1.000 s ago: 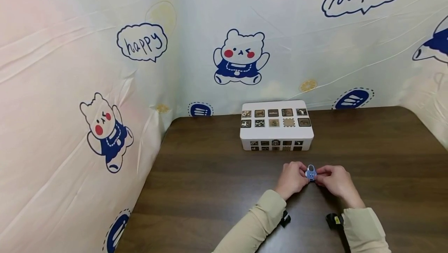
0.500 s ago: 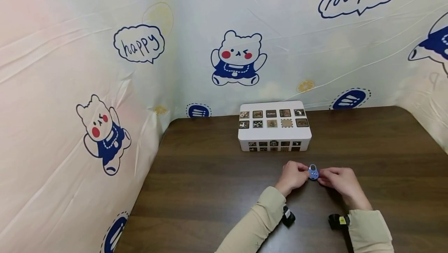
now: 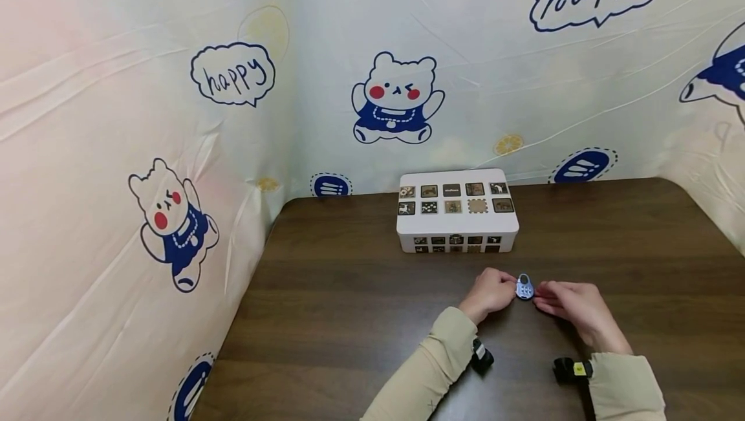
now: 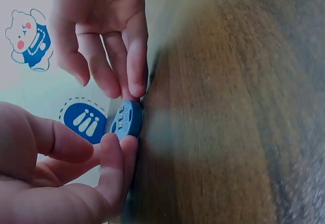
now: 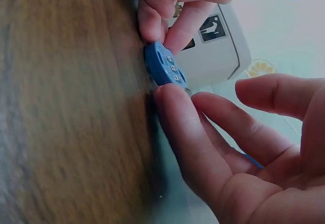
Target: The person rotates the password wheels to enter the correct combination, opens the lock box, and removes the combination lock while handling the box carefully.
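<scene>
A small blue combination padlock [image 3: 524, 288] lies near the wooden table's surface between the two hands, its number dials showing. At its left side, my left hand [image 3: 489, 293] grips the edge of the padlock [image 4: 127, 120] with bent digits. My right hand [image 3: 576, 308] is on the other side, fingers mostly extended and spread. In the right wrist view one digit of this right hand [image 5: 244, 148] touches or nearly touches the padlock's edge, while its other fingers stand apart from it. Fingertips hide part of the padlock in both wrist views.
Behind the hands, a white box [image 3: 456, 222] with small dark square pictures stands against the back of the brown table [image 3: 349, 317]. A printed cloth [image 3: 326, 97] with bears and lettering hangs around the table's back and left.
The right hand has drawn slightly right and its fingers have loosened from the padlock. The padlock and left hand have shifted a little to the right.
</scene>
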Action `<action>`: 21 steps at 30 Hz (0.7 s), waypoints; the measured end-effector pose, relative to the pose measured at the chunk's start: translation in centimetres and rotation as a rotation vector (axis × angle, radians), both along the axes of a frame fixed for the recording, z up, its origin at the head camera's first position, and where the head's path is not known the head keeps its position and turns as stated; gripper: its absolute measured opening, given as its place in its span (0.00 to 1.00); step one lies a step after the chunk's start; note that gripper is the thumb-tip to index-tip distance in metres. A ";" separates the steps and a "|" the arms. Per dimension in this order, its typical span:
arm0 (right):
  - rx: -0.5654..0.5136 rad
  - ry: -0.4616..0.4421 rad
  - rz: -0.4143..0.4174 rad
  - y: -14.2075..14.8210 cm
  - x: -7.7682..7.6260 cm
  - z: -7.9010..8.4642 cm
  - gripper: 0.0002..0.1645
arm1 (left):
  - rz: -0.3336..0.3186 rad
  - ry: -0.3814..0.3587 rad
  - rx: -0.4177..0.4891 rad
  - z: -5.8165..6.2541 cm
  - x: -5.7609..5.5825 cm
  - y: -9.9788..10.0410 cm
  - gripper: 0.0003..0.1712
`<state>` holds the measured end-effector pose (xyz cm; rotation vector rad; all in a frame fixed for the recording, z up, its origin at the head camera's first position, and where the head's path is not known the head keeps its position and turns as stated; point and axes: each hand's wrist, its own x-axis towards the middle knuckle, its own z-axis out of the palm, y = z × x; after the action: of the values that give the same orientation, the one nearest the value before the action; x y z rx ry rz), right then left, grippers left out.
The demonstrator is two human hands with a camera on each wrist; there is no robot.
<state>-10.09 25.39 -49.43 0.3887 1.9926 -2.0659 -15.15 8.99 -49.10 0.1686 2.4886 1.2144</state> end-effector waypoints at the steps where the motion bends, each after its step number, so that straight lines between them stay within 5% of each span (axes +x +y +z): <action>1: 0.000 0.002 -0.002 0.0 0.0 -0.1 0.27 | -0.005 0.006 -0.008 0.0 0.0 0.0 0.12; 21: -0.028 -0.022 -0.011 0.5 0.0 -0.1 0.28 | 0.038 -0.044 0.048 0.2 0.2 0.4 0.09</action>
<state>-10.11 25.93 -49.54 0.4160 1.9516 -2.0846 -14.98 9.43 -48.91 0.1066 2.4367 1.2795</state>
